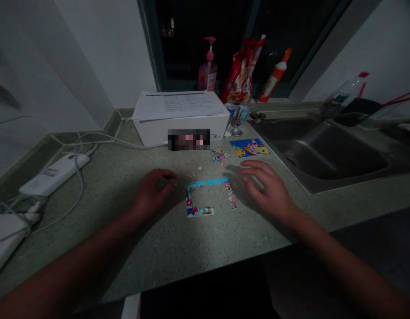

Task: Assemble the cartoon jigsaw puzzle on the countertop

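Note:
A partly built jigsaw frame (pixel 208 195) lies on the speckled counter (pixel 178 239), its middle showing bare counter. My left hand (pixel 154 189) rests just left of it with fingers curled and thumb pinched to them; what they hold, if anything, is too small to see. My right hand (pixel 267 186) lies flat to the right of the frame, fingers stretched out and apart. A heap of loose puzzle pieces (pixel 219 156) sits behind the frame, with a couple of stray pieces (pixel 195 171) nearer. A colourful picture card (pixel 249 147) lies beside the heap.
A white box (pixel 181 126) with papers on top stands behind the puzzle. A power strip (pixel 54 174) and cables lie at the left. A steel sink (pixel 327 150) is at the right. A pink pump bottle (pixel 208 71), snack bag (pixel 242 73), orange bottle (pixel 274 77) and two cans (pixel 238 114) line the back.

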`<state>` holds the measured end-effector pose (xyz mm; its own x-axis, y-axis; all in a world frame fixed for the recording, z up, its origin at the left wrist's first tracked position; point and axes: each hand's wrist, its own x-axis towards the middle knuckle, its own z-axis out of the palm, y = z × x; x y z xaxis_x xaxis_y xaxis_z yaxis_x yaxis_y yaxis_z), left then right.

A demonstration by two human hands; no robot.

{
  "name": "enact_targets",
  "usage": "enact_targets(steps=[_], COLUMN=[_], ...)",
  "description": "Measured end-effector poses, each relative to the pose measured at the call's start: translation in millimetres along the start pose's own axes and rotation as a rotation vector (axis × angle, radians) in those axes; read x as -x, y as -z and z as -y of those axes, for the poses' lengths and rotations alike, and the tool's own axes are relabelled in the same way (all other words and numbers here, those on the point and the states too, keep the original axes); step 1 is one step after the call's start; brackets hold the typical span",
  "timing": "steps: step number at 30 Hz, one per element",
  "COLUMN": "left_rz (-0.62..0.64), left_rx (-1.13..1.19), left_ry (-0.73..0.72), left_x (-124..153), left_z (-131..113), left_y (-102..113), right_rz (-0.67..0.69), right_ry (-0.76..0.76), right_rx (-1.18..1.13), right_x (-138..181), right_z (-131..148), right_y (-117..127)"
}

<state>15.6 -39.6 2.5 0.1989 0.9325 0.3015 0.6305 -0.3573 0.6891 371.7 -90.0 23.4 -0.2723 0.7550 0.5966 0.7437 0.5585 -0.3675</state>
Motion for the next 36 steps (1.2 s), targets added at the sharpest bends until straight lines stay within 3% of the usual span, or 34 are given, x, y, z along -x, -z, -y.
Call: enact_targets(steps=[2,5,9,13,26,36], left_rz=[-0.014,-0.026,-0.043,-0.052,-0.021,-0.027], left_rx=[0.004,0.006,-0.01,-0.034,-0.054,-0.051], left_ry=[0.02,0.041,0.071,0.103,0.116,0.102], left_x=[-0.5,-2.1,-5.3,-7.5,-5.9,-4.8], left_z=[-1.8,-4.9,-4.1,-0.5,1.1,1.8], left_y=[1.5,4.4,7.2,7.6,4.6,4.2], right_rz=[-0.002,0.104,0.225,0.287,0.441,0.415], right_ry=[0.023,0.042,0.049,0.076,0.221,0.174], right_rx=[0.01,-0.019,-0.078,-0.087,-0.105,-0.085], right_x=[-29.8,-71.1,-95.6,-86.2,-78.4,-73.9], right_z=[-5.4,-11.3,-13.9,-16.2,-11.4,-9.8], right_y=[-5.3,-25.3,-61.7,-81.1,-88.8,-81.2])
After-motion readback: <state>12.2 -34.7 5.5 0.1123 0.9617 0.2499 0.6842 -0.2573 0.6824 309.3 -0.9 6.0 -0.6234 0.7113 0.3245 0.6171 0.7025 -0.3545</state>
